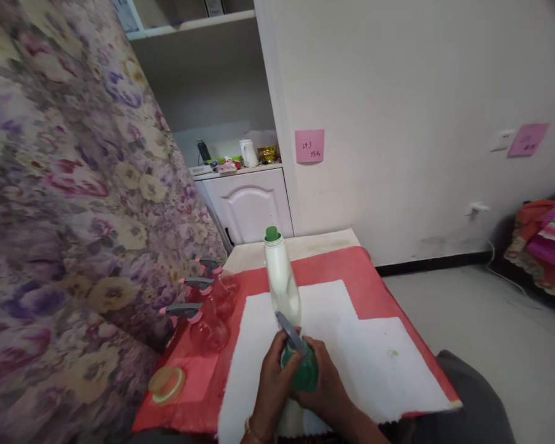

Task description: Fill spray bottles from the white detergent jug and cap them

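Observation:
Near the front of the table, a green spray bottle (308, 373) with a grey trigger head is between my two hands. My left hand (276, 362) wraps its left side, thumb and fingers up by the bottle's neck. Around the right side and lower body closes my right hand (327, 385). Just beyond them stands a tall pale bottle (281, 271) with a green spout in its open mouth. Three clear spray bottles (209, 333) with grey and pink trigger heads stand in a row on the left. Below my hands, a pale object (292, 420) is mostly hidden.
A white cloth (379, 370) lies over the red cover (333, 265) of the table. A round see-through container (167, 385) sits at the front left corner. The floral curtain (74, 246) hangs along the left side. Behind the table are a white cabinet (254, 206) and the wall.

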`<state>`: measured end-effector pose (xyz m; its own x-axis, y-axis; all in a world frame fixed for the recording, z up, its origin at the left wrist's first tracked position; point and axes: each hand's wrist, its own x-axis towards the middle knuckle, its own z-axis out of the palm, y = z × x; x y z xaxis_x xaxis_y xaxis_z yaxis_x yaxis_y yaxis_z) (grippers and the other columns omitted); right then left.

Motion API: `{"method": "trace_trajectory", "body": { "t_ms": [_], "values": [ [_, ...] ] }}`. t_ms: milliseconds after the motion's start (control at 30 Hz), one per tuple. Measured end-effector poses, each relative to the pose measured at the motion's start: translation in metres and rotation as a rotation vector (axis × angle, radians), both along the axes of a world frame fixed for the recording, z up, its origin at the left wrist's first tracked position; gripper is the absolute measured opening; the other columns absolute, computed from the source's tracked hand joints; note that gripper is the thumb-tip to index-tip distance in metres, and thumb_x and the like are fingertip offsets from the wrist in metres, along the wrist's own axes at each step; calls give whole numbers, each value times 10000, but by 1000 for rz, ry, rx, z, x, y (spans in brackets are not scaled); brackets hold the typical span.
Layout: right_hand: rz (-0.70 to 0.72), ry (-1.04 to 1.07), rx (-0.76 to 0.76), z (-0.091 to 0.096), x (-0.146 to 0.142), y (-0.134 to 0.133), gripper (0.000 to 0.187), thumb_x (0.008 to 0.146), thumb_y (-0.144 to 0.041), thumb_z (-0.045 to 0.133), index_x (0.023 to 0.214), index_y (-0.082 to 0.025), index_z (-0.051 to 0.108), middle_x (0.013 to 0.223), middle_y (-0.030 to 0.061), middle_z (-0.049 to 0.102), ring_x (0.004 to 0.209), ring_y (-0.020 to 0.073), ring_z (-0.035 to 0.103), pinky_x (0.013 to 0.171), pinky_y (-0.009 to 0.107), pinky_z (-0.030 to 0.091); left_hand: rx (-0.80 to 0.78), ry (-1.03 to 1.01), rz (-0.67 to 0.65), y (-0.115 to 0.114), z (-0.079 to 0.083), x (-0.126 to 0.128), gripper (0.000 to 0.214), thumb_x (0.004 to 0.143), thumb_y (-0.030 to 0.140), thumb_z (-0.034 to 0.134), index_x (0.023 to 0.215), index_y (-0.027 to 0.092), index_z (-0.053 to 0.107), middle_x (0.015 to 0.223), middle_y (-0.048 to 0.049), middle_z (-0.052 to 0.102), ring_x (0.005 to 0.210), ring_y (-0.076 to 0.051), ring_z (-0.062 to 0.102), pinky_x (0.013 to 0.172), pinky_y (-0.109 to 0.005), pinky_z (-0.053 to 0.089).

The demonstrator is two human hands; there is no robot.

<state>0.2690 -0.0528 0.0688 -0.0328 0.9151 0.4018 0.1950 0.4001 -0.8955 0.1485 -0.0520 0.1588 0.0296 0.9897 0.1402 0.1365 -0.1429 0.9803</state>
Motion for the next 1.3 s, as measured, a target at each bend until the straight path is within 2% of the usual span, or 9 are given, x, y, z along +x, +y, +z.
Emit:
{"method": "trace_trajectory", "body": {
  "t_ms": [100, 300, 367, 467, 533, 733, 900, 1167, 1300],
  "values": [
    [22, 24, 38, 3, 1, 0, 917, 505, -63, 725, 1330, -272, 385, 1309, 81, 546, 1227, 290, 551, 1052, 422, 457, -16, -8, -33, -1, 0, -2, 349, 781, 334, 646, 1102, 200, 633, 1134, -74, 705, 1093, -265, 631, 994, -378, 457],
    [-3, 20, 39, 6, 1, 0, 890, 511, -97, 745, 1314, -265, 402, 1234, 75, 586, 1146, 296, 599, 996, 424, 503, 33, 54, 176, 1, -3, 7, 208, 717, 262, 686, 906, 210, 615, 917, -32, 719, 927, -254, 661, 863, -365, 511],
    [-11, 10, 56, 7, 1, 0, 897, 505, -99, 748, 1317, -267, 404, 1231, 73, 590, 1143, 300, 600, 996, 424, 503, 22, 46, 161, 1, -4, 6, 278, 724, 281, 697, 981, 209, 619, 995, -46, 721, 981, -261, 656, 905, -381, 503],
    [11, 13, 68, 9, 1, 0, 919, 510, -80, 739, 1336, -279, 388, 1288, 78, 567, 1200, 299, 567, 1032, 429, 478, 7, 24, 53, 1, -6, 0, 367, 763, 332, 682, 1103, 203, 623, 1136, -72, 705, 1098, -272, 630, 996, -403, 463],
    [24, 14, 61, 9, 2, 0, 921, 513, -78, 741, 1338, -282, 383, 1309, 81, 553, 1222, 295, 552, 1048, 428, 466, 13, 22, 28, 0, -6, -1, 339, 780, 345, 663, 1085, 200, 635, 1121, -71, 709, 1084, -270, 635, 990, -400, 466],
    [-15, -6, 15, 5, 2, 0, 883, 511, -116, 757, 1304, -249, 393, 1234, 86, 567, 1143, 292, 592, 985, 416, 506, 20, 46, 236, 0, -5, 9, 280, 701, 315, 709, 934, 202, 603, 915, -39, 709, 913, -260, 655, 840, -375, 516],
    [-4, 2, 10, 6, 1, -1, 885, 519, -114, 748, 1310, -261, 379, 1233, 78, 559, 1142, 288, 591, 994, 414, 501, -3, 30, 203, -3, -2, 9, 321, 707, 333, 703, 982, 195, 613, 998, -58, 714, 986, -268, 653, 885, -376, 504],
    [-21, -17, -2, 3, 2, 0, 876, 510, -109, 743, 1294, -251, 380, 1218, 88, 565, 1135, 302, 601, 982, 426, 512, 29, 51, 298, -5, 7, 16, 250, 681, 312, 731, 881, 214, 615, 854, -20, 705, 869, -239, 665, 791, -335, 528],
    [-17, -10, 3, 4, 1, -1, 879, 517, -124, 748, 1309, -258, 390, 1235, 82, 574, 1138, 299, 603, 975, 420, 517, 31, 22, 228, -6, 7, 13, 334, 692, 363, 743, 977, 208, 663, 960, -43, 740, 939, -253, 679, 832, -335, 538]
  ]
}}
